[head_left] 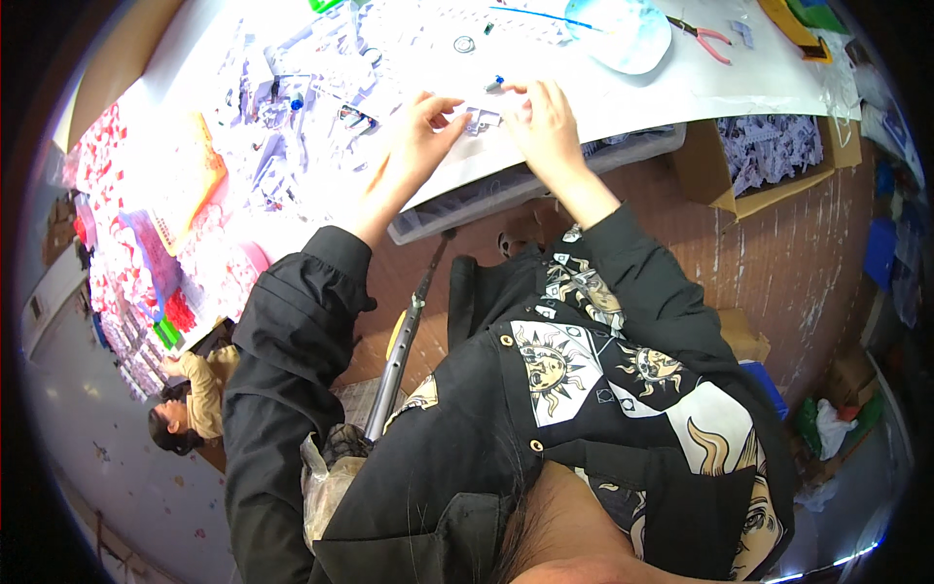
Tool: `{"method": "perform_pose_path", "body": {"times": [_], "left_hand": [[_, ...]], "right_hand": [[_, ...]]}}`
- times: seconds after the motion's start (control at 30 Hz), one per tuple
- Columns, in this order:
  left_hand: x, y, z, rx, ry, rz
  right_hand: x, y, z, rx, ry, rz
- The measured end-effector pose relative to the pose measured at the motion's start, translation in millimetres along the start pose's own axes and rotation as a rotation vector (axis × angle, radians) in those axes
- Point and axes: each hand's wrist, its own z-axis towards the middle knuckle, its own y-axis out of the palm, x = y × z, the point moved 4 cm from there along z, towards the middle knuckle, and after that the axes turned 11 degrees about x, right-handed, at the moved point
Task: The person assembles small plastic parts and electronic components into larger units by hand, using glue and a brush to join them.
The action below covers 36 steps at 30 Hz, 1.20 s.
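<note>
Over the white table's near edge, my left hand (pixel 426 139) pinches one side of a small pale grey-violet piece (pixel 479 122). From the other side the fingertips of my right hand (pixel 547 125) close on it. Its exact kind is too small to make out. Just beyond my right fingers lies a small dark thing with a blue end (pixel 495 84). To the left of my left hand, a dark part with coloured ends (pixel 357 118) lies beside a wide heap of pale violet pieces (pixel 282 146).
Red-handled pliers (pixel 708 41) and a pale blue round sheet (pixel 628 37) lie at the far right. Beneath the table edge is a clear plastic bin (pixel 632 148); right of it, a cardboard box (pixel 725 185) of similar pieces. Another person (pixel 199 399) sits at the left.
</note>
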Motion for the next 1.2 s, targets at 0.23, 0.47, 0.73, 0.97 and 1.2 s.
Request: {"method": "perform_pose_path", "body": {"times": [0.23, 0.47, 0.73, 0.97, 1.2], "left_hand": [[4, 8, 5, -0.079, 0.283, 0.076], [-11, 16, 11, -0.119, 0.189, 0.139], [-13, 25, 8, 0.064, 0.133, 0.108], [-20, 27, 9, 0.068, 0.148, 0.09], [-11, 27, 8, 0.071, 0.178, 0.089]], "right_hand": [[16, 16, 37, -0.175, -0.333, -0.144], [13, -4, 35, -0.096, -0.377, -0.013], [9, 9, 20, -0.111, -0.271, 0.061], [2, 13, 19, -0.088, -0.362, -0.061], [-1, 7, 24, -0.136, -0.43, -0.144]]}}
